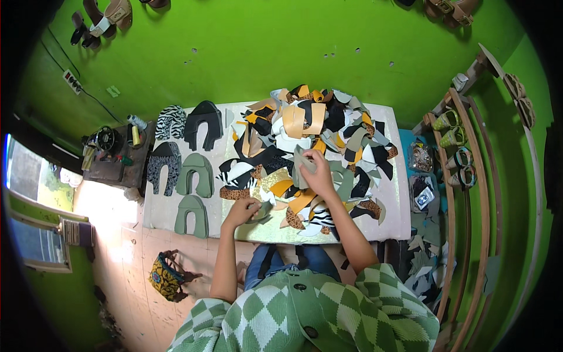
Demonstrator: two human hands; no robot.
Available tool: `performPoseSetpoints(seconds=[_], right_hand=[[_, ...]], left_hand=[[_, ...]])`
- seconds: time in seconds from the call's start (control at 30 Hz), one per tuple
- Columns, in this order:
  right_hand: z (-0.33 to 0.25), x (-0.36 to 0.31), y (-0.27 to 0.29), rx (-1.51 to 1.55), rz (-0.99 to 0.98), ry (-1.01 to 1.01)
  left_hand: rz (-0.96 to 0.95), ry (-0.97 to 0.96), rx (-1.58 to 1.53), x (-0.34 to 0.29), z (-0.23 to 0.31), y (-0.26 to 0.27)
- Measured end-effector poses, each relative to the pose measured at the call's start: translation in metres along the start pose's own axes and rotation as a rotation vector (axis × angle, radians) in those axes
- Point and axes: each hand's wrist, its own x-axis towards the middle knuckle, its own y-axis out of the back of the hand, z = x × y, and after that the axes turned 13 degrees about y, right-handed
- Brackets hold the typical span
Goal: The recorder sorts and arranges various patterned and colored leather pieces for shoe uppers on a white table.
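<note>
A heap of cut shoe-upper pieces (293, 138) in black, white, tan, yellow, zebra and leopard print covers the middle and right of the table. My right hand (318, 176) is over the heap, closed on a grey-green cut piece (301, 159) that stands up from its fingers. At the heap's front left, my left hand (241, 212) has its fingers curled on another grey-green piece (263, 209). Neat stacks of U-shaped pieces lie at the left: zebra (170, 117), black (203, 115), black-and-grey patterned (165, 156), and two grey-green stacks (196, 166).
The pale table (234, 108) stands against a green wall. A small side table (108, 167) with tools and bottles is at its left. A wooden rack (460, 193) with sandals leans at the right, beside a clear tub (420, 156). A patterned bag (166, 277) lies on the floor.
</note>
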Motion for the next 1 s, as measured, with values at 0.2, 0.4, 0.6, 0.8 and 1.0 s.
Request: performPoseSetpoints(seconds=[0.2,0.4,0.6,0.8,1.0], right_hand=[[-0.039,-0.035,-0.07,-0.276,-0.319,0.122],[-0.025,-0.089,-0.124,0.166,-0.638,-0.249],[-0.035,-0.122,-0.135,0.384,-0.474,-0.474],[-0.022,-0.145,-0.13,0.311,-0.269,-0.653],[-0.005,-0.159,-0.127,-0.318,-0.122,-0.392]], left_hand=[[-0.293,-0.031,0.051,-0.008,-0.012,0.034],[-0.426,-0.133,0.158,-0.01,-0.034,0.063],[-0.478,-0.13,0.201,-0.017,-0.071,0.081],[-0.126,-0.114,0.152,-0.002,-0.084,0.061],[0.16,-0.303,0.192,0.01,-0.102,0.027]])
